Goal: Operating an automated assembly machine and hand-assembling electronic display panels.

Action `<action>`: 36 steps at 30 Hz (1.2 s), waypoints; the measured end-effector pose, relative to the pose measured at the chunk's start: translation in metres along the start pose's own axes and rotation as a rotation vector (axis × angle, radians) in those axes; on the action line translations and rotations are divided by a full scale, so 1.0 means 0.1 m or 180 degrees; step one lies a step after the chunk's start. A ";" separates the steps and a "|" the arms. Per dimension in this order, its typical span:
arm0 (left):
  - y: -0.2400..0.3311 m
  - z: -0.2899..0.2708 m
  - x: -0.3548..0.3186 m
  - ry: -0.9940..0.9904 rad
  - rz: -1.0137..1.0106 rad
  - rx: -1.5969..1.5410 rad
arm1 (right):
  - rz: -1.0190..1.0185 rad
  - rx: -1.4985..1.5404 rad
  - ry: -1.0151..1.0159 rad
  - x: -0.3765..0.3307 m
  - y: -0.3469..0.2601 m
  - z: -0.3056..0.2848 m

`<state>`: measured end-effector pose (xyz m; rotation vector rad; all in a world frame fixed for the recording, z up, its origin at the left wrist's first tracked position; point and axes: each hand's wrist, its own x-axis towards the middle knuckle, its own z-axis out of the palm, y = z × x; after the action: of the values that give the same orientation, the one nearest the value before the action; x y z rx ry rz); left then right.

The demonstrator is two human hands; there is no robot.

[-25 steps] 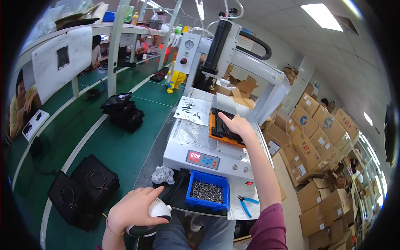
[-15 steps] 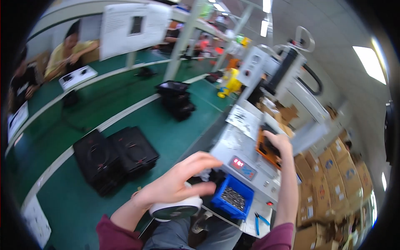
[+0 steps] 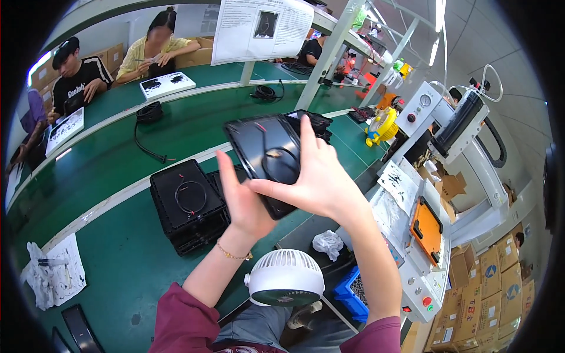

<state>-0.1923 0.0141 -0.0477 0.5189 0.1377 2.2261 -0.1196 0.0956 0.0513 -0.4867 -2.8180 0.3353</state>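
Observation:
Over the green bench I hold up a shallow black plastic case, tilted, with a looped black cable and a short red wire end on its face. My right hand grips its right side, thumb across the near face. My left hand is against its lower left edge, thumb raised and the other fingers hidden behind the case. Below and left of my hands stand stacked black cases, the top one bearing a wire loop. An orange fixture lies on the machine bed at the right.
A white fan stands close to my lap. Right of it are crumpled plastic and a blue bin of small metal parts. A press machine rises at the right. Two people sit across the bench near a white tray.
My right hand has left the orange fixture and come to the middle, now gripping a black case. My left hand has risen to meet it. The view has turned right.

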 end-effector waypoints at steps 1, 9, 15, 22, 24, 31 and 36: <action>0.09 0.02 0.00 0.0013 0.0155 0.0007 | -0.0251 0.0238 0.0086 0.05 0.03 0.05; 0.77 -0.19 -0.07 0.0444 0.1580 -0.0236 | 0.0374 0.0903 -0.0193 0.42 0.68 0.71; 0.91 -0.18 -0.16 0.0765 0.2118 -0.0170 | 0.0037 0.0057 -0.1668 0.23 0.25 1.23; 0.90 -0.16 -0.13 0.0953 0.2141 -0.0084 | 0.0426 -0.0276 -0.1439 0.20 0.14 1.28; 0.84 -0.19 -0.11 0.0539 0.1999 -0.0106 | 0.0599 -0.0160 -0.1133 0.11 0.29 1.12; 0.59 0.22 -0.05 0.1585 0.2123 0.0041 | 0.1851 -0.0459 0.0193 -0.52 1.14 -0.12; 0.34 0.34 0.00 0.1681 0.1787 0.0246 | 0.3494 -0.0993 0.0589 -1.18 2.23 -0.92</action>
<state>-0.2029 -0.0105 -0.0076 -0.0184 0.3915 2.8779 0.0808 0.2744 0.0525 -1.9785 -2.1498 0.0203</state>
